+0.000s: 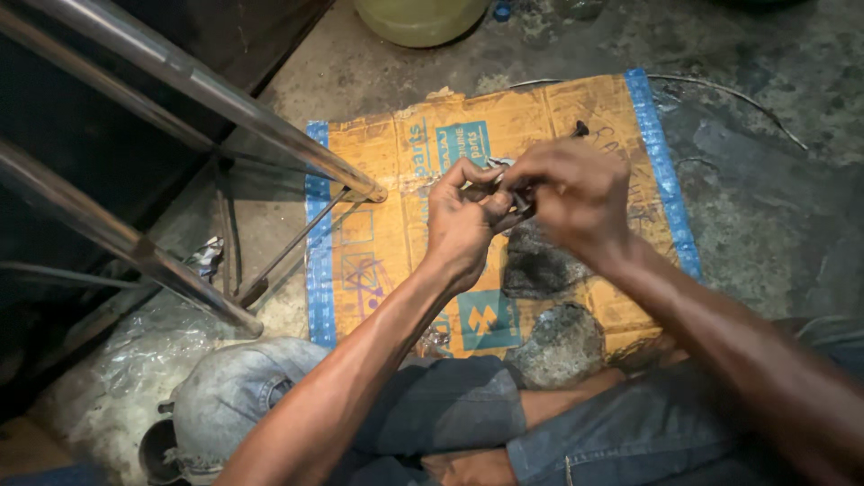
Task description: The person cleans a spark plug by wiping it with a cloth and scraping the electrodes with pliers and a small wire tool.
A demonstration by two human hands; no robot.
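From the head camera, the left hand [463, 225] and right hand [571, 193] meet above a flattened orange cardboard sheet [387, 234] on the concrete floor [765, 207]. The fingers of both hands are clamped together on a small dark metal part [500, 183], mostly hidden between them. Two steel tubes [225, 99] cross on the left.

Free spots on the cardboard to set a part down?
Bare: the flattened cardboard left of the left hand, and its top edge. Crowded: both hands, right hand, pinch a small metal part; dark rags lie beneath.
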